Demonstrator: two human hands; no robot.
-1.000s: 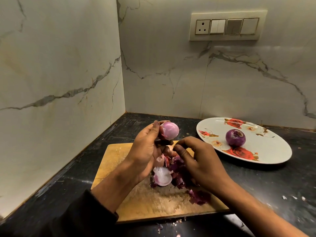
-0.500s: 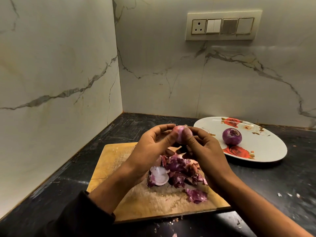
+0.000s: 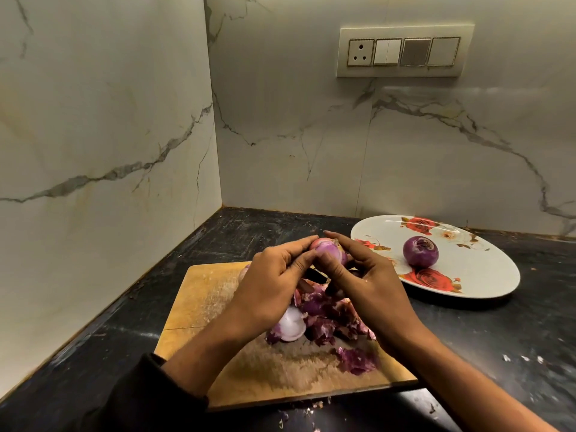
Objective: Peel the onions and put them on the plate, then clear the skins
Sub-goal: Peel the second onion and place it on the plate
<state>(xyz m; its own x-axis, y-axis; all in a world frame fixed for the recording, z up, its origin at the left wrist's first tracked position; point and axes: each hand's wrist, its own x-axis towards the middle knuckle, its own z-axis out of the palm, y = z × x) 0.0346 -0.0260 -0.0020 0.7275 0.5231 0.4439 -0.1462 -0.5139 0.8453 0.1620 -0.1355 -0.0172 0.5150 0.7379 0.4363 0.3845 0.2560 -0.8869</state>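
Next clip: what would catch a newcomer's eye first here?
Both hands, left hand and right hand, hold a pale onion above the wooden cutting board. Beneath them lies a heap of purple skins. To the right, a peeled onion sits on the rose-patterned plate.

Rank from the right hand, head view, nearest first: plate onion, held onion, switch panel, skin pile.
From the right hand:
1. Held onion, between both hands' fingertips, touching.
2. Skin pile, just below the hand on the board.
3. Plate onion, to the right on the plate.
4. Switch panel, up on the back wall.
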